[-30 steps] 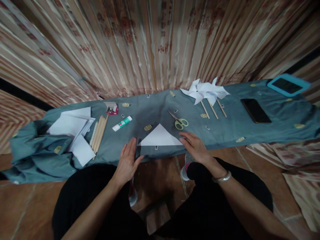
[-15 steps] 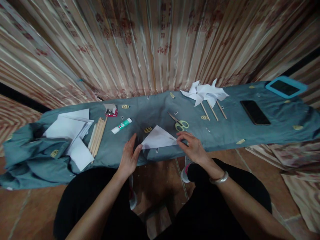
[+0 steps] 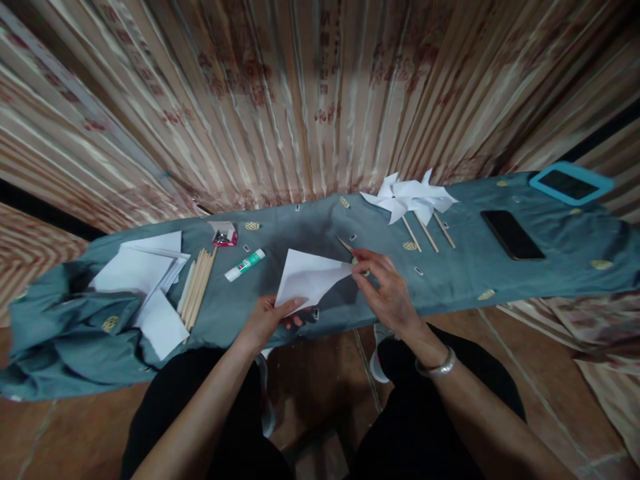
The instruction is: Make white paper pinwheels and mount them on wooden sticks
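A folded sheet of white paper (image 3: 311, 275) is held between my two hands, lifted above the cloth and partly opened out. My left hand (image 3: 274, 315) grips its lower left corner, thumb on top and fingers beneath. At the right corner, my right hand (image 3: 383, 283) pinches the paper between thumb and fingertips. Scissors (image 3: 345, 244) lie just beyond that hand, which hides most of their handles. To the left of the paper lies a green and white glue stick (image 3: 245, 265).
Wooden sticks (image 3: 199, 287) and white paper sheets (image 3: 137, 267) lie at the left, near a small box of metal pins (image 3: 224, 235). Paper pinwheels (image 3: 410, 197) on sticks rest at the back right. Farther right are a black phone (image 3: 513, 235) and a blue-framed device (image 3: 571, 183).
The paper has gone from a triangle low over the cloth to a raised, loosened fold. My left hand has turned and taken hold of its lower left corner; the right keeps its pinch.
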Available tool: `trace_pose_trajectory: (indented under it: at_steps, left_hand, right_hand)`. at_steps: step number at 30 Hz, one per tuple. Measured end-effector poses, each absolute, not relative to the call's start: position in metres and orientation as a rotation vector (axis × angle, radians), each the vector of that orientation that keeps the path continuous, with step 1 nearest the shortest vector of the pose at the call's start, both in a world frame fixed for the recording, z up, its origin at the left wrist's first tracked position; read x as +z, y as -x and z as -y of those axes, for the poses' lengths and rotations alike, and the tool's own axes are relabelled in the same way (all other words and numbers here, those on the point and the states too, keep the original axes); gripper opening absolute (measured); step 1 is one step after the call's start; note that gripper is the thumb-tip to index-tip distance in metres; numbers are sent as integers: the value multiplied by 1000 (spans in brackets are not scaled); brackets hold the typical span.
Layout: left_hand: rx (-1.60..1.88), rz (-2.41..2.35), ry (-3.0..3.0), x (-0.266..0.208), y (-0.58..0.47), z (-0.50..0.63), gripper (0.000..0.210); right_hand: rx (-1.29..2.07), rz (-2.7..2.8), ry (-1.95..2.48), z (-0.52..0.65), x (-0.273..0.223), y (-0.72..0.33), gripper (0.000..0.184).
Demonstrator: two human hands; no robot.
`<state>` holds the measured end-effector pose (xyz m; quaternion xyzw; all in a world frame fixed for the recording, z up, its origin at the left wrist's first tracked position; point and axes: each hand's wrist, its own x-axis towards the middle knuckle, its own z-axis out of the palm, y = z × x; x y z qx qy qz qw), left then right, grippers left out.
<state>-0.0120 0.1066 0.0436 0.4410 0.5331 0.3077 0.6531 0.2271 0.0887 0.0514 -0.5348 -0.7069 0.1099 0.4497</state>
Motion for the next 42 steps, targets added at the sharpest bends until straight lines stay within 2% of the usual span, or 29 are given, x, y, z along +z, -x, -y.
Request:
trace_pose_trajectory:
  at_steps: [3,9,14,18,22,25,29,33,42]
  left_hand:
    - [749,-1201,-877,45,11,-105,42]
    - [939,-1324,-859,39,17,-109,42]
    - [1088,-1444,-1170,47,24,-123,34]
    - [1181,-1471,-1478,61,27,-148,25]
    - [1196,-1523,-1584,59,31,-171,25]
    - [1214,-1574,-1565,47,37,-181,25]
    - [1188,-1630,-1575,41,42,-185,22]
    - [1129,-1670,-1649,48,37,-187,19]
    - [1121,-1592,-1569,47,29,-188,21]
  right_hand:
    - [286,1736,1316,-95,50,-228,10]
    - [179,1799,1682,-111,28,-249,32]
    - [27,2030,2008,-125,18,-255,24]
    - [75,2051,2056,-134,21,-251,18]
    - [152,2039,2067,-140,22,-259,17]
    - [504,1717,1965,-141,19,-272,18]
    - [1148,1124,1469,-128,25,-273,42]
    - [1535,906,1249,-111,36,-249,43]
    - [1881,859,1280,-107,24,-217,46]
